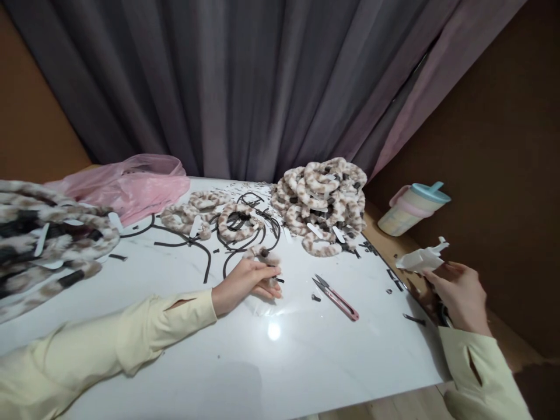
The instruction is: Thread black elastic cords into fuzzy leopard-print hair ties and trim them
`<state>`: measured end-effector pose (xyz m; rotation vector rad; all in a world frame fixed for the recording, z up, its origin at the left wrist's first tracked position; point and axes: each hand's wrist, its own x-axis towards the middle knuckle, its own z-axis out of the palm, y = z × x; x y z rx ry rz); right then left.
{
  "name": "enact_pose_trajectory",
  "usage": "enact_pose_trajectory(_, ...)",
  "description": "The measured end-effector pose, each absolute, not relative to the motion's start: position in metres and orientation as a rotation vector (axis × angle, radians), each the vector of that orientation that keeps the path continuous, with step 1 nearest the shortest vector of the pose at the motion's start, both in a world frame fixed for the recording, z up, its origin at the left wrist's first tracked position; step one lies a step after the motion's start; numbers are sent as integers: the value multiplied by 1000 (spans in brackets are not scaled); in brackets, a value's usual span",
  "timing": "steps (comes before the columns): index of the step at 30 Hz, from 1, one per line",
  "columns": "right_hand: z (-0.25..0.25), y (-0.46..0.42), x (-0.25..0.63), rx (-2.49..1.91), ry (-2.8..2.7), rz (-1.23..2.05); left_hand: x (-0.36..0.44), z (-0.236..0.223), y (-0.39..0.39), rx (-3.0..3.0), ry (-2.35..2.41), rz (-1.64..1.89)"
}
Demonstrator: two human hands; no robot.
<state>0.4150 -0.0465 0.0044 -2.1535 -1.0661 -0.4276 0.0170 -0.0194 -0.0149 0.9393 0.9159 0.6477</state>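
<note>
My left hand (251,280) is closed around a short fluffy white-and-brown plush tube (268,256) with black ends, held just above the white table. Most of that tube is hidden by my fingers. Over the right table edge, my right hand (464,294) has its fingers closed at the near end of a white plastic object (420,259), whose kind I cannot make out. Between my hands lie pink-handled thread snips (336,298), blades pointing away to the left. A small black scrap (315,297) sits beside them.
Plush rings with white tags are heaped at the back right (324,198) and at the left (48,245). Black cords (196,245) and a plush ring (238,221) lie mid-table. A pink plastic bag (131,184) and a blue-lidded cup (413,207) stand farther back.
</note>
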Motion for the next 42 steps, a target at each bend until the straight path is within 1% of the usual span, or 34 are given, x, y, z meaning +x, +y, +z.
enact_pose_trajectory(3, 13, -63, 397, -2223, -1156, -379, 17, -15, -19, 928, 917, 648)
enact_pose_trajectory(5, 14, -73, 371, -2199, -1341, -157, 17, -15, -19, 925, 908, 653)
enact_pose_trajectory(7, 9, -79, 336, -2028, -1760, 146, 17, -15, -19, 925, 893, 665)
enact_pose_trajectory(8, 5, -81, 317, -1942, -1953, 196, 17, -15, -19, 926, 887, 672)
enact_pose_trajectory(10, -7, -81, 283, -1803, -2278, 54, 17, -15, -19, 923, 880, 683)
enact_pose_trajectory(11, -13, -80, 270, -1779, -2367, -91, 17, -15, -19, 919, 878, 684)
enact_pose_trajectory(13, -22, -76, 252, -1768, -2467, -376, 17, -15, -19, 915, 874, 681)
enact_pose_trajectory(15, -26, -70, 245, -1777, -2513, -572, 17, -16, -18, 915, 867, 675)
enact_pose_trajectory(18, -23, -63, 247, -1793, -2569, -662, 16, -17, -18, 913, 860, 674)
enact_pose_trajectory(21, -16, -62, 255, -1824, -2515, -606, 15, -18, -18, 897, 864, 670)
enact_pose_trajectory(23, -10, -68, 257, -1789, -2345, -391, 13, -16, -18, 891, 855, 656)
enact_pose_trajectory(28, 1, -99, 239, -1633, -1582, 690, 6, -4, -18, 904, 798, 647)
enact_pose_trajectory(30, 2, -109, 224, -1635, -1297, 933, 4, 2, -18, 916, 761, 656)
enact_pose_trajectory(34, 2, -113, 197, -1574, -1020, 1101, 0, 8, -20, 920, 728, 676)
enact_pose_trajectory(42, 12, -112, 171, -1452, -844, 1321, -2, 12, -23, 913, 690, 672)
